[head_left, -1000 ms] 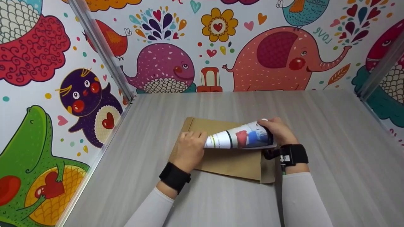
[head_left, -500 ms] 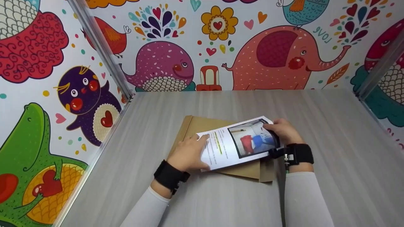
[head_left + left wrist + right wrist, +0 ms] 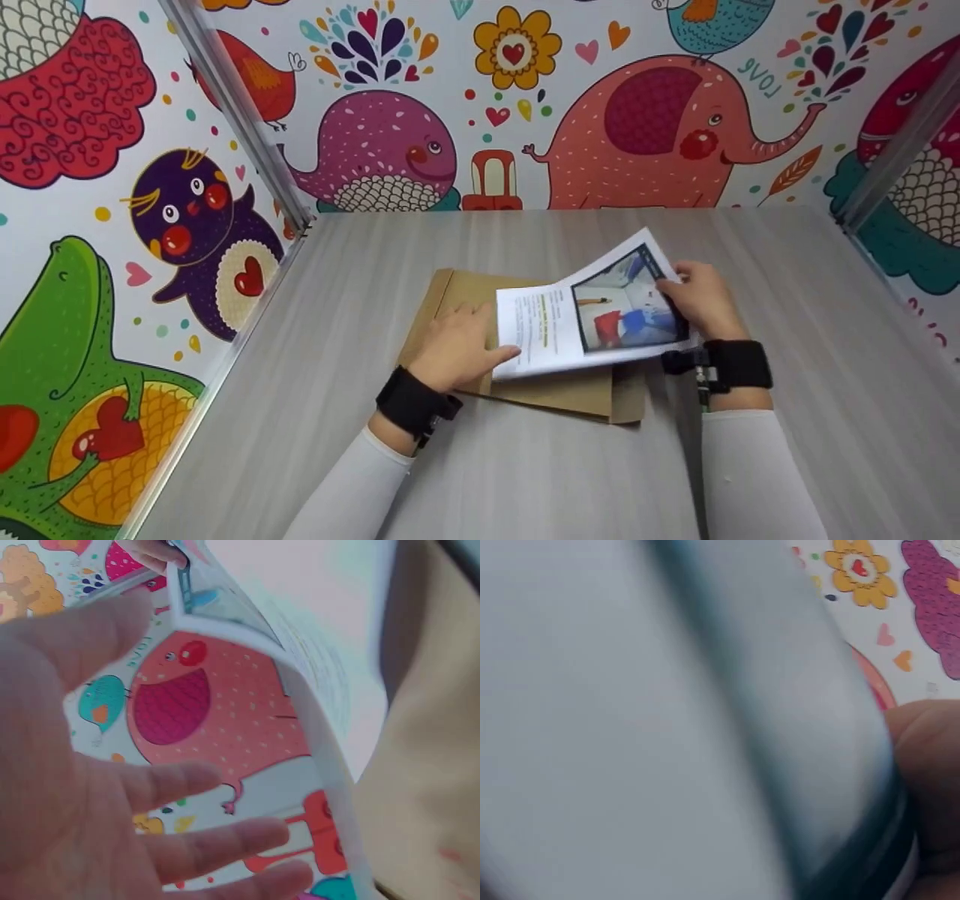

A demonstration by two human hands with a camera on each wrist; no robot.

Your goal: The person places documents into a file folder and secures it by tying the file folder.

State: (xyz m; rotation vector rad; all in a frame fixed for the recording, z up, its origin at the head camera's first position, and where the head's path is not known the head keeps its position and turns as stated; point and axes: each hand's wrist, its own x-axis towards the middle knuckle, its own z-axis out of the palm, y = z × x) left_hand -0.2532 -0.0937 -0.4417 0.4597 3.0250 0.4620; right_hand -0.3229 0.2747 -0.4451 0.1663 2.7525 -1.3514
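A printed paper sheet (image 3: 532, 330) with text and a photo is raised at its right side above a brown envelope (image 3: 480, 283) on the table. My right hand (image 3: 705, 304) pinches the sheet's right edge between thumb and fingers. In the right wrist view the blurred paper (image 3: 630, 727) fills most of the picture, with part of the hand at the right. My left hand (image 3: 457, 349) lies over the envelope's left part, fingers spread, its thumb at the sheet's left edge. The left wrist view has those fingers (image 3: 217, 847) straight; whether the thumb touches the sheet I cannot tell.
The grey wood-grain table (image 3: 360, 277) extends around the envelope. Walls printed with cartoon animals (image 3: 645, 142) stand behind and at the sides, joined by metal corner posts (image 3: 232, 112). The envelope's flap (image 3: 627, 397) lies at its right end.
The sheet has gone from curled up to mostly spread out and shifted right. My left hand has let go of its left end. My right hand has moved right, still pinching the sheet.
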